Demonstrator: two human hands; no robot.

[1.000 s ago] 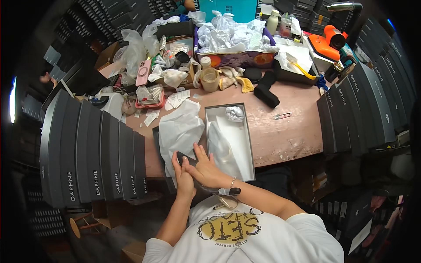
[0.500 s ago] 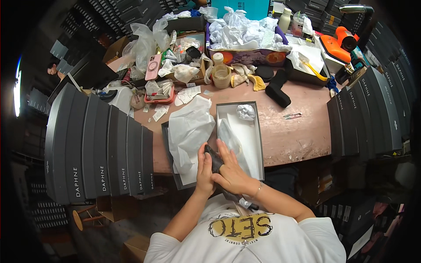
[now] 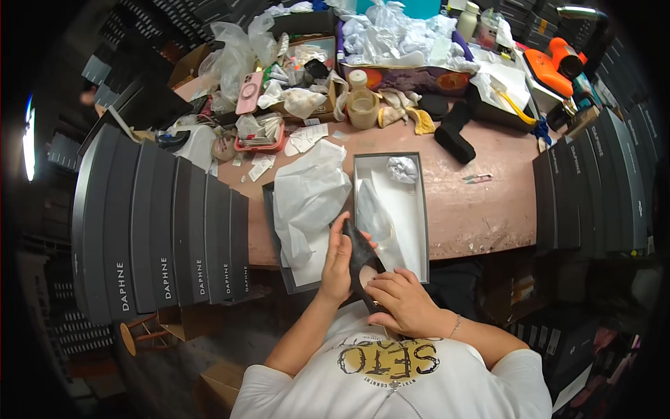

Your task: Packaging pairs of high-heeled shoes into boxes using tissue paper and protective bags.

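We see a dark shoe (image 3: 358, 246) held above the near edge of the tabletop (image 3: 481, 223), toe pointing away from the body. The left hand (image 3: 338, 269) is wrapped around its front. Half a second ago the right hand (image 3: 405, 302) lay over the shoe; now it has drawn back to the opening, baring the pale inside, so the left seems to carry the weight. We cannot tell whether the right fingers grip. An open box (image 3: 421, 202) lies just beyond, at the near edge.
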